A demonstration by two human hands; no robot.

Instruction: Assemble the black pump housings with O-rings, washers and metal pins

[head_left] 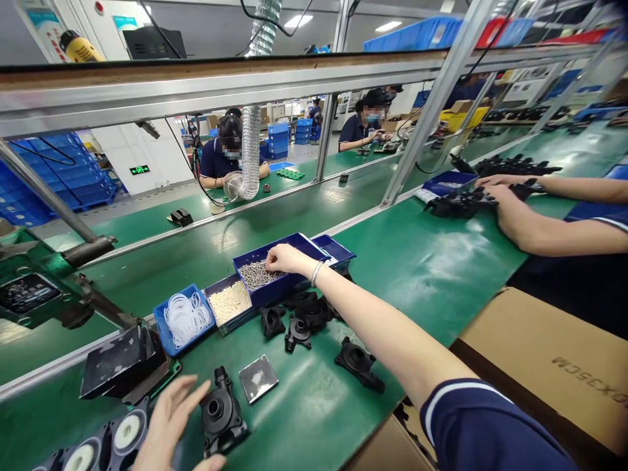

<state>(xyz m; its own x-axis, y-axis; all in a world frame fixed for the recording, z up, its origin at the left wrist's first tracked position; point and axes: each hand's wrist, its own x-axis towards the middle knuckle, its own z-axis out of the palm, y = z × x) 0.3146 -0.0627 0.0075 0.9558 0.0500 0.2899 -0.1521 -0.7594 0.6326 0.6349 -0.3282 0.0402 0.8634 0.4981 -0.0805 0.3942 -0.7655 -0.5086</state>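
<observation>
Screw bin: a dark blue, rectangular plastic bin (269, 293) of loose silver metal screws (258, 275) stands on the glossy green worktop (314, 405); I take my bearings from it.
Right hand: the person's right hand (289, 258) reaches into the bin, fingers bunched together, tips down among the screws; whether they pinch one, I cannot tell.
Screws: right under those fingertips, heaped toward the bin's left end, pointing every which way.
Black housing: a round-bodied black plastic housing with a spout (220, 412) lies on the person's side of the bin, off to its left, long axis running roughly away from the person, spout at the far end.
Left hand: the left hand (164, 418) is much the nearer to that housing, just left of it, fingers spread apart and blurred; I cannot tell whether a fingertip touches.
Silvery plate: a square, shiny plate (258, 379) lies between housing and bin.
Bin's left: small cream-coloured pieces (229, 301), then thin white rings (184, 320) in a blue tray (165, 337).
</observation>
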